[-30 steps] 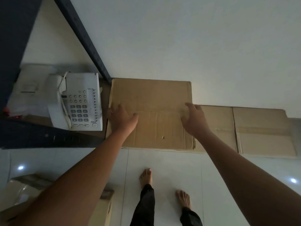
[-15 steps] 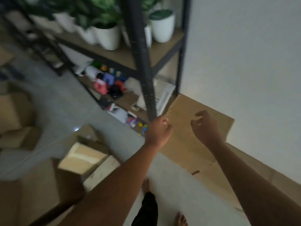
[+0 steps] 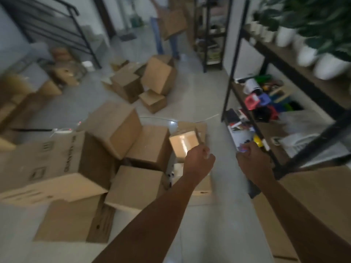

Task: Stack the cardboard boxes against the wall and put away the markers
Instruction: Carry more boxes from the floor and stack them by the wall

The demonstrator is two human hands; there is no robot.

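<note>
Step in hand: fetching the next cardboard box for the stack. Both hands are raised in front of the body and carry nothing.

Left hand [image 3: 199, 160]: grip loosely curled, fingers together, holding nothing. Right hand [image 3: 253, 162]: grip likewise curled in, holding nothing; motion blur hides the fingertips.

Task items: the loose cardboard boxes [image 3: 117, 128] lie in a jumble on the floor [image 3: 199, 95], ahead of and to the left of the left grip. A small open box [image 3: 183, 144] sits just beyond that grip. A second cluster of boxes [image 3: 144, 82] lies well beyond both grips. Flat cardboard [image 3: 313, 196] lies below and to the right of the right grip, beside the shelf unit [image 3: 284, 103]. No markers can be identified; the small coloured items on the shelves are too blurred.

Next move, as judged: step toward the nearest box, open both grips, and take it by opposite sides.
</note>
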